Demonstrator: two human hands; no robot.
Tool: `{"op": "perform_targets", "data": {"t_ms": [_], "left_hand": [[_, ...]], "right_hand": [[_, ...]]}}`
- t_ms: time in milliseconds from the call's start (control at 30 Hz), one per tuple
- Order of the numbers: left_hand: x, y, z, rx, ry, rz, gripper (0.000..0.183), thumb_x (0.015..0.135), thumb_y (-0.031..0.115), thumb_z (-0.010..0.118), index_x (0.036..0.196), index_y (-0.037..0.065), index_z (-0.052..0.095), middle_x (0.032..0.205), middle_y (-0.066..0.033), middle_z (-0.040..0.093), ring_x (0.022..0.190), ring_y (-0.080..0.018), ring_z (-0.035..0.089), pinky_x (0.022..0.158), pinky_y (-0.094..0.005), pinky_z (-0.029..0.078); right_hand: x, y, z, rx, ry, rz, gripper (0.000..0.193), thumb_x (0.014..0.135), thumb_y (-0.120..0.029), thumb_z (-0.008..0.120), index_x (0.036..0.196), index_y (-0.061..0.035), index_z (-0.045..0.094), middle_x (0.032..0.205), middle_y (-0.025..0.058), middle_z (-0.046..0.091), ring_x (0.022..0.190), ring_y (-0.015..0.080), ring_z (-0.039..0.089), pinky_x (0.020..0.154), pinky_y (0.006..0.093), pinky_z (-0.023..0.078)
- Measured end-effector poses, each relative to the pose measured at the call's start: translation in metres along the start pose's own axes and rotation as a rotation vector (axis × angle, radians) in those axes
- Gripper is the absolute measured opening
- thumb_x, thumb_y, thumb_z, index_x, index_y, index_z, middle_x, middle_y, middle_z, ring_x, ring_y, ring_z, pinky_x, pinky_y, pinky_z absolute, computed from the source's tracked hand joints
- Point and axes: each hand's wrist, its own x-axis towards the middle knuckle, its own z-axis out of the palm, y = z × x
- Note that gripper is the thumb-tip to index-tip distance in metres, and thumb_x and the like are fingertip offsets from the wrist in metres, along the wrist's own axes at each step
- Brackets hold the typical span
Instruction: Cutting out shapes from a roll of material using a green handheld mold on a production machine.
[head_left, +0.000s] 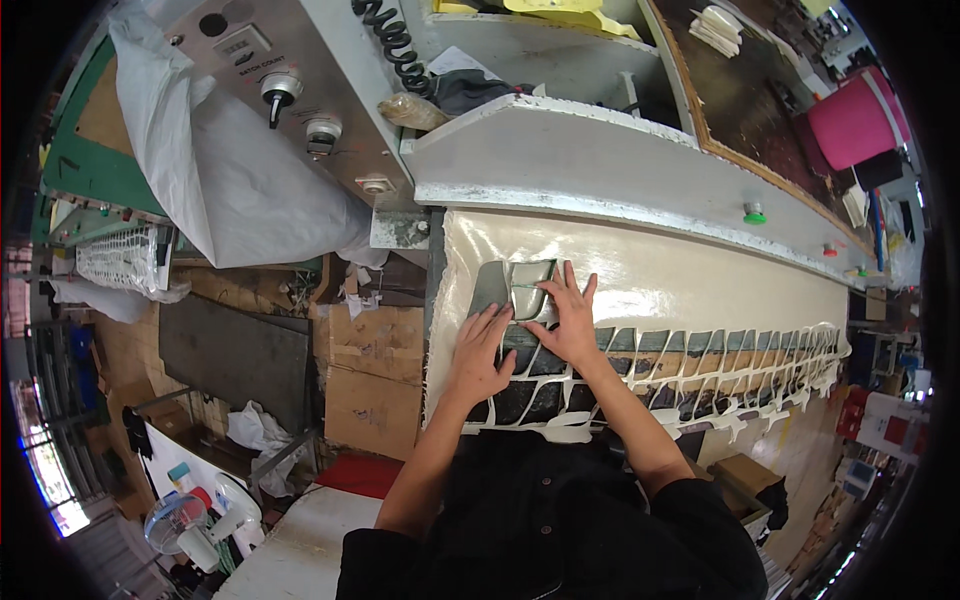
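Note:
A thin-walled metal cutting die (533, 272) rests on a cream sheet of material (700, 270), close to its left end. Against the die's left side lies a dark grey, curved piece (488, 287); whether it is part of the die I cannot tell. My right hand (570, 322) holds the die's right side and lower corner with thumb and fingers, the outer fingers spread. My left hand (484, 358) lies with fingers stretched, their tips touching the lower edge of the grey piece and die. Nearer me, the sheet is a web of cut-out openings (690, 376).
Behind the sheet runs a machine's grey metal beam (590, 160) with a green button (754, 214). A control panel (290, 85) with knobs and a hanging plastic sheet (250, 170) stand at left. Cardboard (375, 400) lies left of the sheet. A pink bucket (855, 120) stands far right.

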Motion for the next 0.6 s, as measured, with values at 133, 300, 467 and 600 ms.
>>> {"op": "perform_targets", "data": {"t_ms": [133,300,467,600], "left_hand": [[0.006,-0.001,-0.006,0.003,-0.003,-0.004,0.073,0.088,0.015,0.074,0.155,0.001,0.051,0.158,-0.016,0.057,0.151,-0.0363,0.047,0.127,-0.0515,0.03],[0.021,0.009,-0.014,0.03,0.063,0.04,0.07,0.088,0.011,0.072,0.153,-0.002,0.05,0.15,-0.0219,0.059,0.147,-0.0408,0.049,0.123,-0.0533,0.036],[0.019,0.044,-0.006,-0.083,0.265,-0.108,0.052,0.09,0.012,0.075,0.139,0.001,0.062,0.122,-0.0209,0.07,0.12,-0.0407,0.065,0.104,-0.0483,0.052],[0.016,0.073,0.017,-0.274,-0.164,0.058,0.044,0.092,0.022,0.079,0.131,0.007,0.069,0.112,-0.0148,0.074,0.104,-0.0348,0.072,0.094,-0.0458,0.057]], "right_hand": [[0.008,-0.001,0.0,-0.053,0.022,-0.031,0.075,0.078,-0.042,0.092,0.139,-0.0123,0.059,0.155,0.0296,0.056,0.161,0.0466,0.03,0.126,0.0751,0.002],[0.018,-0.007,-0.016,-0.048,0.045,-0.02,0.077,0.08,-0.042,0.091,0.143,-0.0136,0.056,0.156,0.0288,0.055,0.159,0.0477,0.031,0.125,0.0762,0.007],[0.02,-0.003,-0.082,0.196,0.246,0.015,0.045,0.084,-0.035,0.091,0.115,-0.0064,0.075,0.119,0.0211,0.076,0.119,0.0383,0.07,0.107,0.0509,0.052],[0.03,0.048,-0.177,0.191,0.379,0.255,0.048,0.095,-0.033,0.085,0.061,-0.0024,0.069,0.058,0.0047,0.067,0.059,0.0129,0.067,0.058,0.0302,0.05]]}}
